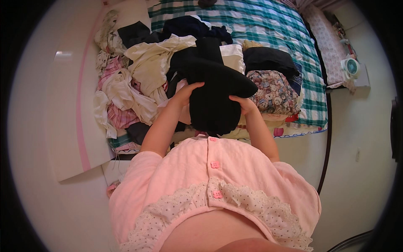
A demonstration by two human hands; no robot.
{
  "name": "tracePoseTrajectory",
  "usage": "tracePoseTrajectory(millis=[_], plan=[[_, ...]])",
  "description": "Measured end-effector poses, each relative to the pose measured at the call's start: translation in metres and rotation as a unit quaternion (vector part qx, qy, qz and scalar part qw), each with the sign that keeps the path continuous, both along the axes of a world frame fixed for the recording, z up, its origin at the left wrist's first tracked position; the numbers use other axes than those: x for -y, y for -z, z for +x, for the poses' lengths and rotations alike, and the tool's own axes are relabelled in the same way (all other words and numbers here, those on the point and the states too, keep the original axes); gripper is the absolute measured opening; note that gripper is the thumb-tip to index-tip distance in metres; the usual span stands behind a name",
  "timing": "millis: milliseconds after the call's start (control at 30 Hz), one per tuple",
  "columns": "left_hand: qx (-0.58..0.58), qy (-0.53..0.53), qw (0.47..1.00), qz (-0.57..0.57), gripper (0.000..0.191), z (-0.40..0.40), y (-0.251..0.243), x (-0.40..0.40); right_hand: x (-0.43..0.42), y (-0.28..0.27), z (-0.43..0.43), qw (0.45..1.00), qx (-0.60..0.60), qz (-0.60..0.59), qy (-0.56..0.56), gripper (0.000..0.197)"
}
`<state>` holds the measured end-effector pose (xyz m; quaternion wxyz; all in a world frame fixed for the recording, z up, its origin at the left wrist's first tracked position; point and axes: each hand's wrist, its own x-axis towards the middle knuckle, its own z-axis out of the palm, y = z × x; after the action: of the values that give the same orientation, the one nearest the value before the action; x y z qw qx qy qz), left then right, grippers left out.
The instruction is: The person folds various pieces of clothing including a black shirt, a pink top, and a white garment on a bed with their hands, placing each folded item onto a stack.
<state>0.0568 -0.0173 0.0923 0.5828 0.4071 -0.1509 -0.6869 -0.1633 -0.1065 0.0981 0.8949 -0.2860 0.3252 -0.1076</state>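
Note:
A black garment (215, 100), partly folded over, is held up in front of my chest by both hands. My left hand (245, 104) grips its right edge with the thumb on top. On the opposite edge, my right hand (188, 94) has its thumb over the cloth and its other fingers mostly hidden. Left of the garment lies a loose heap with a cream garment (146, 61) and pink plaid cloth (121, 116). To the right sit a folded bear-print garment (273, 93) and a folded black garment (267, 60).
The clothes lie on a bed with a green and white checked cover (264, 28). Dark blue clothing (185, 26) is farther back. A white panel with a pink stripe (82, 126) borders the left side. A small fan (350, 68) stands at the far right.

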Motion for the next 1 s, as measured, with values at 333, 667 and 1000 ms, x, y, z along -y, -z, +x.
tracePoseTrajectory(millis=[333, 667, 1000], plan=[[0.134, -0.045, 0.988, 0.060, 0.043, 0.004, 0.032, 0.076, 0.100, -0.004, 0.003, 0.993, -0.033, 0.065, 0.093, 0.030], [0.090, -0.062, 0.988, 0.110, 0.021, 0.028, 0.066, 0.078, 0.206, 0.052, 0.044, 0.995, -0.073, 0.004, 0.066, 0.032], [0.127, -0.111, 0.975, 0.142, 0.017, 0.058, 0.081, 0.073, 0.226, 0.187, 0.054, 0.905, -0.335, -0.246, 0.093, 0.033]])
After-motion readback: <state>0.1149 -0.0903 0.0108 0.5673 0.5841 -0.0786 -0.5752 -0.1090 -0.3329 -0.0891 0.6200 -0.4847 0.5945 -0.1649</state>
